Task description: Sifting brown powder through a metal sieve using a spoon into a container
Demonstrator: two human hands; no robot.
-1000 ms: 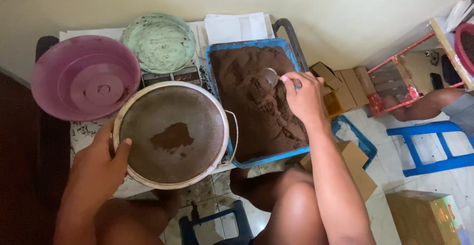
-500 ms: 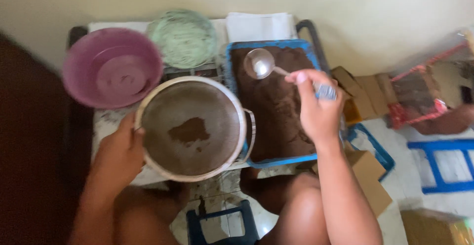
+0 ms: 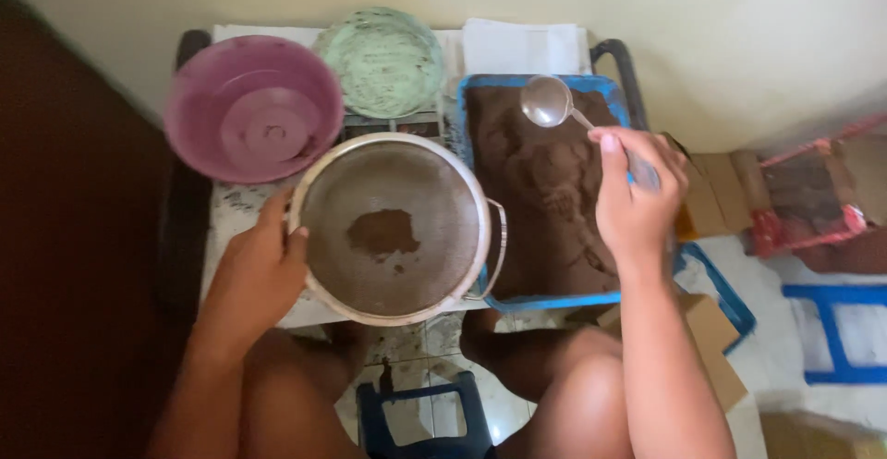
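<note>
the person is sitting low over a small table, and the scooping-and-sieving step is in hand. the right hand is closing firmly around the handle of a metal ladle, whose bowl is hovering over the far end of the blue tray packed with dark brown powder; i cannot tell whether the bowl is carrying any. the left hand is gripping the rim of the round sieve, fingers curled over its near-left edge, steadying it just beside the tray. a small patch of powder is lying in the middle of the mesh. a purple basin and a green speckled bowl are standing behind the sieve. to my eye, the next move is calling for a full scoop carried level across to the mesh, with the sieve held steady.
</note>
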